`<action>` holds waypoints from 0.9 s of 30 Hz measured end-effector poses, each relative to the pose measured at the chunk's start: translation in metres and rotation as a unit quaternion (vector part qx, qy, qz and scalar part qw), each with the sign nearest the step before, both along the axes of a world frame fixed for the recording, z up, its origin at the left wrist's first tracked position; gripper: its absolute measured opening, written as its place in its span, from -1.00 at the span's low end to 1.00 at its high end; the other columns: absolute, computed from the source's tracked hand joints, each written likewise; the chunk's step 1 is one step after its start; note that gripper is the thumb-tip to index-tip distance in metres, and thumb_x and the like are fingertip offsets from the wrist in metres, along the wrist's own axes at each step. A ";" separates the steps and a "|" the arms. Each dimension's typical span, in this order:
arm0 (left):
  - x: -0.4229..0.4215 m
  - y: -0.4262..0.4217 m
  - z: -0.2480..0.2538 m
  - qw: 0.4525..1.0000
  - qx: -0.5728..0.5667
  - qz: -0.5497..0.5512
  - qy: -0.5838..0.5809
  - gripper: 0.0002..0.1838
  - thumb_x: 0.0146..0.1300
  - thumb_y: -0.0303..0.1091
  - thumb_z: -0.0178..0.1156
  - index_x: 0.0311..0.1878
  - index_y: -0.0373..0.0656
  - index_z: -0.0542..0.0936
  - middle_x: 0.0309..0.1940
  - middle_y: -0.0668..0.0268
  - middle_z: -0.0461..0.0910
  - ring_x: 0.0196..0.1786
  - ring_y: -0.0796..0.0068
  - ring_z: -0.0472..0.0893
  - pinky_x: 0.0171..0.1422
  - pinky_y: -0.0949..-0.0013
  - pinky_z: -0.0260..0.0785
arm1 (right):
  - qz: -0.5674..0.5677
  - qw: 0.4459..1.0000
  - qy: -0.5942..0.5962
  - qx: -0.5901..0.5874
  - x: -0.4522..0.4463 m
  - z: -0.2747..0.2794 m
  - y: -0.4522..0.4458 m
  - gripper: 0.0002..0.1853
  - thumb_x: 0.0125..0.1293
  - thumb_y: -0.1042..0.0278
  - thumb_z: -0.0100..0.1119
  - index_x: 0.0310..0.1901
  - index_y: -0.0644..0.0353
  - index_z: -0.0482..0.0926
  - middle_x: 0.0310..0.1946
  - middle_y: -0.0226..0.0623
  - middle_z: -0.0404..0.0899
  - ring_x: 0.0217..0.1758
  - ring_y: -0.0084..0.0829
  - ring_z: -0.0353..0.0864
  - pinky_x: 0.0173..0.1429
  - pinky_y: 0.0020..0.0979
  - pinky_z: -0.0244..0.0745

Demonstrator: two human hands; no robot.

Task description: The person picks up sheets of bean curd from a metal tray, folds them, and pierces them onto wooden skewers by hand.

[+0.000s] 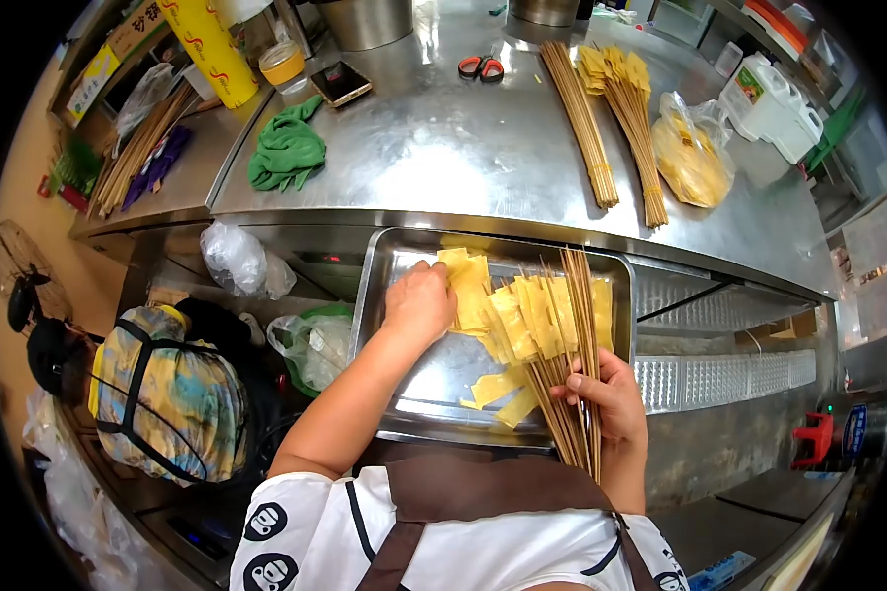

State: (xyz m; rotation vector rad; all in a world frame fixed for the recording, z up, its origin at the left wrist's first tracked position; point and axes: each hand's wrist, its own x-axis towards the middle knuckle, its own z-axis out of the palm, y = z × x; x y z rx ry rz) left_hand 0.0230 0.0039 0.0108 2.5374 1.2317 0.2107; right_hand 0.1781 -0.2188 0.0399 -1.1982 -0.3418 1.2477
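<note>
A metal tray [419, 396] holds flat yellow sheets [471, 286] and skewers with yellow pieces threaded on their ends [532, 317]. At the tray's left part, my left hand [421, 303] has its fingers curled at the edge of the yellow sheets; what its fingertips hold, if anything, is hidden. My right hand [604, 394] is closed around a bundle of bare wooden skewers [583, 340] at the tray's right side, pointing away from me. The threaded skewers lie just left of this bundle. Loose yellow strips [498, 387] rest on the tray bottom.
On the steel table [414, 128] beyond the tray are red-handled scissors [481, 68], a green cloth [288, 146], a phone [341, 84], skewer bundles [579, 128], a bag of yellow pieces [692, 158] and white jugs [771, 106]. Plastic bags [244, 261] hang below, left.
</note>
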 end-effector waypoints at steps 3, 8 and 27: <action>-0.004 0.007 0.001 0.998 0.027 0.029 -0.049 -0.82 0.14 -0.35 0.11 -0.28 -0.27 0.54 -0.51 0.13 0.59 -0.40 0.17 0.61 -0.24 0.20 0.46 | 0.000 1.000 -0.005 -0.006 0.000 -0.001 0.001 -0.83 0.07 0.60 0.21 -0.30 0.27 0.43 -0.56 -0.34 0.48 -0.53 -0.53 0.53 -0.15 -0.39 0.60; 0.007 0.003 0.011 0.860 -0.289 0.103 -0.408 -0.89 0.26 -0.41 0.10 -0.25 -0.26 0.50 -0.50 0.30 0.60 -0.43 0.65 0.54 -0.32 0.50 0.40 | 0.011 1.000 -0.013 -0.003 -0.001 -0.001 0.002 -0.81 0.05 0.63 0.24 -0.34 0.27 0.42 -0.56 -0.32 0.49 -0.54 -0.50 0.54 -0.17 -0.40 0.59; 0.044 -0.037 0.041 0.678 -0.407 -0.009 -0.612 -0.86 0.35 -0.47 -0.01 -0.07 -0.25 0.41 -0.26 0.31 0.58 -0.26 0.67 0.53 -0.16 0.58 0.39 | 0.022 1.000 -0.015 0.002 -0.004 0.006 0.003 -0.79 0.08 0.66 0.22 -0.32 0.25 0.39 -0.51 -0.26 0.53 -0.48 -0.51 0.52 -0.33 -0.51 0.45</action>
